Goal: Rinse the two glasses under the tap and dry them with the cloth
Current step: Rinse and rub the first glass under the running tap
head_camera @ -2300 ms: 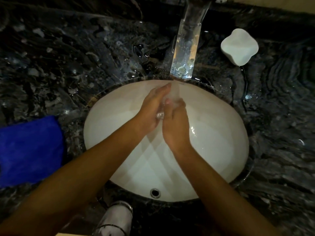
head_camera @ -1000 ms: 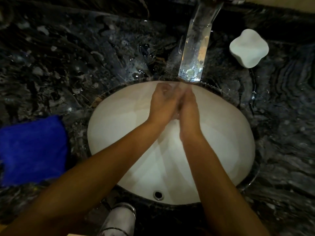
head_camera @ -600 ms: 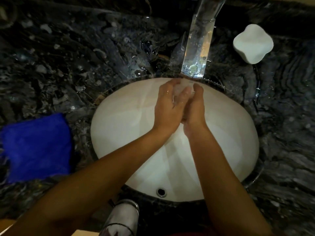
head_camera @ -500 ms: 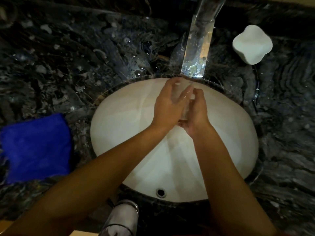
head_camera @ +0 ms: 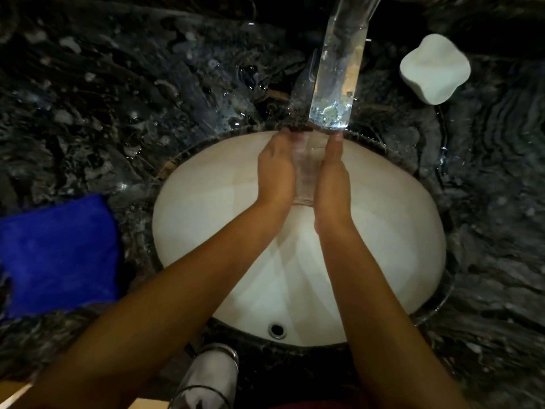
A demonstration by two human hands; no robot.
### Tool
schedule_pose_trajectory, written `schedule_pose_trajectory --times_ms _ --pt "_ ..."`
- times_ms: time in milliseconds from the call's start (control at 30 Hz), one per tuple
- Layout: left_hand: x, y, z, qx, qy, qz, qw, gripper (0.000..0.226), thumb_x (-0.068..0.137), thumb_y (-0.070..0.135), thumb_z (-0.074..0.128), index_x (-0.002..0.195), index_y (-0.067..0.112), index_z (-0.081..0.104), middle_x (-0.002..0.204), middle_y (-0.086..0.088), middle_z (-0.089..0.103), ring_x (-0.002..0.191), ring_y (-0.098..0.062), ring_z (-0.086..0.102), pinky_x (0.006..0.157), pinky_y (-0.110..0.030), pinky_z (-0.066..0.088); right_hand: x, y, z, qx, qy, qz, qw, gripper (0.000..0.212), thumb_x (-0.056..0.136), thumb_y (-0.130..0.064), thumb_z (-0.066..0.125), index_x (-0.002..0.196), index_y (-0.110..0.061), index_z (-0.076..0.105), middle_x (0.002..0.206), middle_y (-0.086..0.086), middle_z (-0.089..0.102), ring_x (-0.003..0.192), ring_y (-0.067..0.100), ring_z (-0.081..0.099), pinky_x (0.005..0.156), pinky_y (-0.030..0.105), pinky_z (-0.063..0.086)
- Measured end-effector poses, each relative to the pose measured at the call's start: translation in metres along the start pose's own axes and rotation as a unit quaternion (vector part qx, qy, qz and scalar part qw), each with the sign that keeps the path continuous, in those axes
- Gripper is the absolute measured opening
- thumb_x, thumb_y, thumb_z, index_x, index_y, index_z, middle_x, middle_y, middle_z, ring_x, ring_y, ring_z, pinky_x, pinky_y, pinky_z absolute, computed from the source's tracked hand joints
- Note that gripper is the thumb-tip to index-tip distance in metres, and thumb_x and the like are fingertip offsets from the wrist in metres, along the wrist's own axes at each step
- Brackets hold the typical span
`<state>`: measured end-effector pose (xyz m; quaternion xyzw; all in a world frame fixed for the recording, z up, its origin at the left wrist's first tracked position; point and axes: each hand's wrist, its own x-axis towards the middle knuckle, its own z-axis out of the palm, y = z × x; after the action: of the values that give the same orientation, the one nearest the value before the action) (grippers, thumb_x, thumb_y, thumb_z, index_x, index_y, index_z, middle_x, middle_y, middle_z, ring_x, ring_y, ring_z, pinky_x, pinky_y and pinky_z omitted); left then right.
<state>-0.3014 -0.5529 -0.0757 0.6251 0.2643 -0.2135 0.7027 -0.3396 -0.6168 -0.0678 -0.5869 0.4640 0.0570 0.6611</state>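
Centre of the frame, over the white basin (head_camera: 206, 231): both hands meet just under the tap (head_camera: 336, 72), which comes down from the top edge. Left hand (head_camera: 275, 172) and right hand (head_camera: 333, 184) are pressed flat against opposite sides of a clear glass (head_camera: 305, 175), palms facing each other, fingers extended toward the spout. The glass is clamped between the two palms, lying roughly along the line of the forearms, one rim showing at the end near the wrists. It looks wet and blurred; its far end sits right below the tap mouth. I cannot tell whether water is running.

Lower centre, at the near edge of the bench (head_camera: 103, 98): a second glass (head_camera: 209, 376) stands in front of the basin rim, well apart from the hands, between the two forearms as seen from above. It looks pale or frosted in this dim light.

Left edge of the frame: a blue cloth (head_camera: 59, 258) lies flat on the dark marbled bench, just beside the basin, untouched.

Upper right: a white lobed object (head_camera: 433, 69) rests on the bench to the right of the tap. Droplets and wet patches glint on the stone around the tap base. The overflow hole (head_camera: 277, 330) shows at the basin's near wall.
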Motion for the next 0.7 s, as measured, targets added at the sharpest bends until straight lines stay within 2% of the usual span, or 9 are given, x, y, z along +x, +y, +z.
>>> schedule_pose_trajectory --times_ms 67,133,200,267,367,433,500,600,700 --pt "-0.006 0.001 0.005 -0.014 -0.009 -0.041 0.999 0.038 0.110 0.032 0.041 0.107 0.010 0.072 0.110 -0.018 0.077 0.106 -0.035 0.073 0.102 -0.054 0.055 -0.003 0.004 0.001 -0.032 0.044 -0.036 0.998 0.072 0.073 -0.091 0.033 0.101 -0.035 0.069 0.094 -0.012 0.076 0.085 0.001 0.073 0.073 0.026 0.054" --pt "-0.015 -0.002 0.010 0.005 -0.030 -0.068 0.997 0.045 0.110 0.046 0.038 0.122 0.014 0.068 0.121 -0.013 0.075 0.112 -0.027 0.071 0.107 -0.050 0.052 -0.003 0.010 0.001 -0.049 0.087 -0.070 0.993 0.061 0.082 -0.084 0.035 0.104 -0.037 0.067 0.089 -0.017 0.074 0.082 -0.003 0.070 0.073 0.024 0.052" --pt "-0.023 -0.008 0.013 0.031 -0.057 -0.061 0.996 0.054 0.108 0.053 0.037 0.137 0.013 0.060 0.130 -0.010 0.070 0.120 -0.023 0.068 0.109 -0.047 0.051 0.001 0.012 0.002 -0.090 0.117 -0.116 0.982 0.052 0.095 -0.070 0.038 0.112 -0.031 0.068 0.090 -0.019 0.070 0.085 -0.007 0.065 0.076 0.027 0.049" --pt "-0.026 -0.008 0.015 0.026 -0.063 -0.050 0.996 0.053 0.109 0.051 0.037 0.136 0.012 0.060 0.128 -0.010 0.071 0.118 -0.021 0.069 0.107 -0.044 0.053 0.007 0.009 0.000 -0.101 0.115 -0.126 0.980 0.038 0.101 -0.058 0.040 0.105 -0.032 0.068 0.089 -0.020 0.070 0.084 -0.010 0.063 0.078 0.029 0.048" --pt "-0.014 0.003 0.010 -0.025 -0.042 -0.089 0.995 0.053 0.109 0.052 0.038 0.106 0.013 0.074 0.095 -0.005 0.080 0.088 -0.016 0.077 0.084 -0.033 0.061 0.013 0.001 -0.004 -0.081 0.065 -0.071 0.992 0.043 0.098 -0.059 0.040 0.090 -0.033 0.073 0.084 -0.011 0.077 0.080 0.003 0.072 0.072 0.030 0.053" --pt "-0.004 0.011 0.004 -0.088 -0.062 -0.159 0.981 0.063 0.106 0.058 0.041 0.106 0.005 0.075 0.087 -0.009 0.079 0.077 -0.020 0.077 0.071 -0.029 0.060 0.013 -0.003 -0.009 -0.042 -0.007 -0.004 0.999 0.053 0.095 -0.064 0.038 0.093 -0.029 0.078 0.085 -0.004 0.081 0.075 0.017 0.078 0.055 0.029 0.055" --pt "0.000 0.013 -0.003 -0.119 -0.112 -0.196 0.967 0.064 0.102 0.060 0.047 0.114 0.002 0.073 0.092 -0.014 0.077 0.079 -0.026 0.076 0.072 -0.032 0.061 0.012 -0.006 -0.019 -0.010 -0.083 0.057 0.995 0.061 0.090 -0.068 0.038 0.102 -0.024 0.078 0.085 0.001 0.081 0.066 0.023 0.077 0.047 0.030 0.053" --pt "0.000 0.006 -0.007 -0.122 -0.149 -0.189 0.963 0.056 0.101 0.056 0.052 0.097 0.008 0.080 0.088 -0.013 0.077 0.078 -0.026 0.075 0.073 -0.033 0.062 0.018 -0.012 -0.031 0.000 -0.175 0.142 0.974 0.058 0.090 -0.067 0.045 0.102 -0.019 0.075 0.083 0.005 0.078 0.065 0.026 0.074 0.053 0.032 0.054" --pt "0.002 -0.002 -0.010 -0.172 -0.103 -0.194 0.960 0.055 0.100 0.054 0.053 0.103 0.005 0.077 0.092 -0.017 0.078 0.079 -0.030 0.076 0.073 -0.035 0.062 0.021 -0.012 -0.024 -0.029 -0.159 0.146 0.976 0.065 0.096 -0.075 0.036 0.104 -0.026 0.077 0.095 0.004 0.083 0.077 0.027 0.081 0.060 0.041 0.060"
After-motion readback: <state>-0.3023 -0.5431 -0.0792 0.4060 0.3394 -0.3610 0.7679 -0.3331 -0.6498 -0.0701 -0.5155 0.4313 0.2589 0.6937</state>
